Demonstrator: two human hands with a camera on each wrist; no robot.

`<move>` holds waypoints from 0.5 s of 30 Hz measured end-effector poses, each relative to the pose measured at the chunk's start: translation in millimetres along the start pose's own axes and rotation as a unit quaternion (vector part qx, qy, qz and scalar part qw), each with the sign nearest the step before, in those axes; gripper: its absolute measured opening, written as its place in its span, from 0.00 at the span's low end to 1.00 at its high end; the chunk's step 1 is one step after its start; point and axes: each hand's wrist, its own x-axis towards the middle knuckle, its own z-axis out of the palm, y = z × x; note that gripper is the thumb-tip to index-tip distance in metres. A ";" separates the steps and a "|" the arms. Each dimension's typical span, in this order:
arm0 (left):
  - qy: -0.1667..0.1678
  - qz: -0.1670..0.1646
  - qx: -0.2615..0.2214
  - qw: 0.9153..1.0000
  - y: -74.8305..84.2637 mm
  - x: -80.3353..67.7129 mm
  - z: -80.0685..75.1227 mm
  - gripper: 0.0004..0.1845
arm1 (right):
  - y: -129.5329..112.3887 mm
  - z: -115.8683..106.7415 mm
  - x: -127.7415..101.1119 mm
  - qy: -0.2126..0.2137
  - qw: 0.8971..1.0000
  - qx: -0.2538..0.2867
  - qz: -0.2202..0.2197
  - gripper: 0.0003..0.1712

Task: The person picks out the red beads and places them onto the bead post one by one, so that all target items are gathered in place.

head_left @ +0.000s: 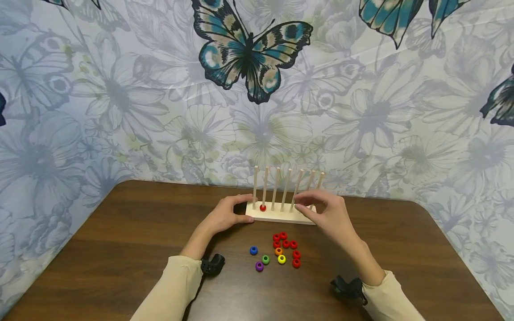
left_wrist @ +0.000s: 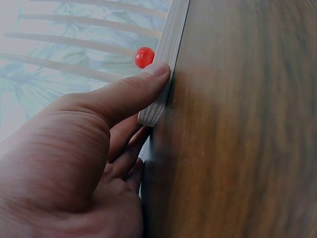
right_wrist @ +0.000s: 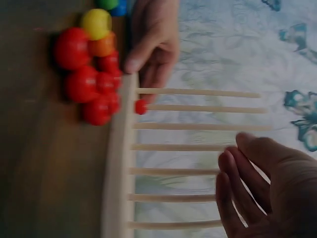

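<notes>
My left thumb (left_wrist: 157,69) presses flat along the near edge of the wooden peg rack (head_left: 281,215), at its left end, and the other fingers of my left hand (head_left: 226,215) curl round that end behind it, so this hand grips the base and steadies it. My right hand (head_left: 327,214) hovers at the right half of the rack, fingers relaxed and slightly bent, holding nothing; in the right wrist view the fingertips (right_wrist: 233,163) hang beside the upper parts of the pegs without clearly touching them.

The rack lies along the far side of the table (head_left: 120,249), its long axis running left to right in front of me, with seven thin pegs standing up from it. One red bead (head_left: 263,207) already sits at the bottom of the second peg from the left, just beside my left thumb.

The loose beads (head_left: 281,249) lie on the table nearer to me than the rack, between my two wrists: a cluster of red ones with an orange and a yellow one, then green, blue and purple off to the left. From my right fingers they lie back toward me and slightly left; my right hand is free, and I judge it the better placed to reach them.
</notes>
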 end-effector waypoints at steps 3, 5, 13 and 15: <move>0.000 0.001 0.002 1.000 -0.1 -1.2 -0.2 0.34 | 9.9 8.4 -4.1 -0.055 0.998 0.011 0.027 0.11; -0.003 0.000 0.001 1.000 -0.4 -1.4 -0.2 0.34 | 15.2 13.4 -6.7 -0.092 0.995 0.026 0.041 0.11; -0.002 0.007 -0.001 1.000 -1.1 -0.7 0.0 0.34 | 27.9 27.2 -14.8 -0.205 0.973 0.067 0.080 0.14; -0.002 0.008 -0.001 1.000 -0.4 -0.8 -0.1 0.34 | 29.6 30.1 -15.7 -0.223 0.969 0.067 0.082 0.13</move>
